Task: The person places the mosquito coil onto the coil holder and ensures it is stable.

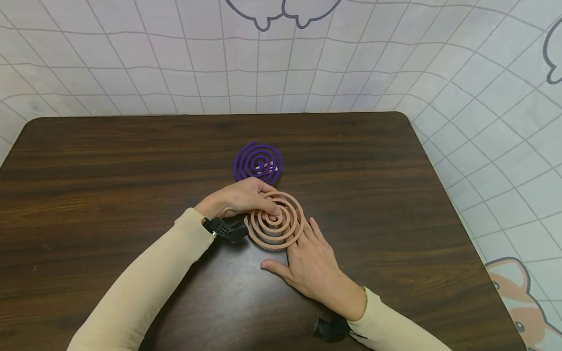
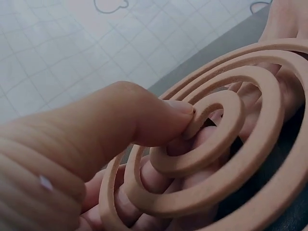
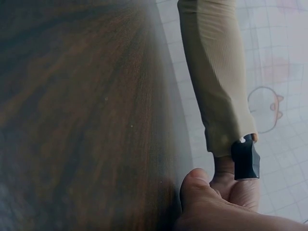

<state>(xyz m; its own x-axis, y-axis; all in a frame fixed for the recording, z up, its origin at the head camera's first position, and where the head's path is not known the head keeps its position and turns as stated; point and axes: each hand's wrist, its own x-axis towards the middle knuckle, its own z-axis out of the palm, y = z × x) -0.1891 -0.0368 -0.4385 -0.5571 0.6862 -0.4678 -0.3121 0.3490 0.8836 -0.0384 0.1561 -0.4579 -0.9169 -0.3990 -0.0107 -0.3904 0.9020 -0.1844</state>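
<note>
A tan mosquito coil (image 1: 273,223) is held a little over the middle of the table. My left hand (image 1: 246,197) pinches it near its centre, the thumb on top and the fingers beneath, as the left wrist view shows close up. Palm down, my right hand (image 1: 312,265) lies with straight fingers at the coil's right edge. Its fingertips are partly hidden under the rings, and its thumb (image 3: 195,185) sticks out to the side. Just beyond the left hand, a purple mosquito coil (image 1: 259,165) lies on the table, with small pale pieces showing at its middle.
The dark wood-grain table (image 1: 110,161) spreads to both sides. Behind it and along its right rises a white grid-patterned sheet (image 1: 184,58) with cartoon drawings. A black wrist camera (image 1: 226,229) sits on the left wrist, and another black camera (image 1: 331,327) on the right.
</note>
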